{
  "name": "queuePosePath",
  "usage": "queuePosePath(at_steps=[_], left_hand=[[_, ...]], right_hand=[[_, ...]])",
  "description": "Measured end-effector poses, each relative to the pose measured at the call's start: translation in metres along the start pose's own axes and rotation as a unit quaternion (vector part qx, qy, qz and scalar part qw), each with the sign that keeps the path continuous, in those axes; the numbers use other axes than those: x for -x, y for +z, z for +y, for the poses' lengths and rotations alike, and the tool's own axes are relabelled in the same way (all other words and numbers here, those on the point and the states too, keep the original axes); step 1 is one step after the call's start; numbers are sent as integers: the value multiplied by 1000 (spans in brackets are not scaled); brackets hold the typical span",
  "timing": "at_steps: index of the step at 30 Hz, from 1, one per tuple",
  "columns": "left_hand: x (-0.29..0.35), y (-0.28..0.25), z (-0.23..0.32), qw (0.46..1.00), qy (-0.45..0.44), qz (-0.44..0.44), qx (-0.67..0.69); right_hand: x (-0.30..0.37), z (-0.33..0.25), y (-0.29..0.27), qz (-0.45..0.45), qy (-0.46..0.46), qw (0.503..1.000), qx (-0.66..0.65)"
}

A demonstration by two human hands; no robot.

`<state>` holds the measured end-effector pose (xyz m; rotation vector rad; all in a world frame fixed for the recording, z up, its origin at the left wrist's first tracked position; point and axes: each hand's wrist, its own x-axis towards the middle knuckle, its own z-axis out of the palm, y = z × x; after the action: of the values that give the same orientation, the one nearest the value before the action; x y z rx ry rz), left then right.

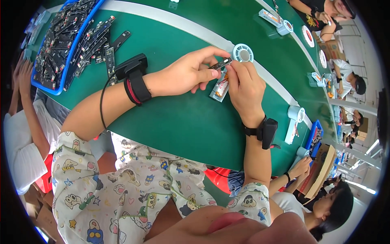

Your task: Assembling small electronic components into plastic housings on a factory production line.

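Between my hands is a small narrow black circuit board (219,64) with a light-coloured part near its end. My left hand (189,72) pinches it between thumb and fingers. The fingertips of my right hand (246,87) are closed at its far end; whether they grip the board or a thin wire there is too small to tell. Under my hands lies a light blue fan-like housing, its round grilled head (243,53) just beyond my right fingers. Its opened handle (218,94) shows a white battery and thin coloured wires, and my right hand partly covers it.
At the left a blue tray (65,77) is heaped with black circuit boards, and loose boards (95,42) lie beside it. Another light blue housing (295,115) sits on the green table (174,122) at right. A pale rail (195,32) crosses beyond. Co-workers sit on both sides and opposite.
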<state>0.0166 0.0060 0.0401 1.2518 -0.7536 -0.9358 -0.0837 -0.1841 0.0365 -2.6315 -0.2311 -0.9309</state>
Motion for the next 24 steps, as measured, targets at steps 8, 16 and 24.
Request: queuePosePath(at_steps=[8, 16, 24], left_hand=[[-3, 0, 1, 1000, -5, 6, -19], [3, 2, -4, 997, 10, 16, -72], [-10, -11, 11, 996, -67, -48, -39]], right_hand=[[-2, -2, 0, 8, 34, 999, -31], [1, -6, 2, -5, -13, 999, 39], [-5, 11, -11, -23, -53, 998, -20]])
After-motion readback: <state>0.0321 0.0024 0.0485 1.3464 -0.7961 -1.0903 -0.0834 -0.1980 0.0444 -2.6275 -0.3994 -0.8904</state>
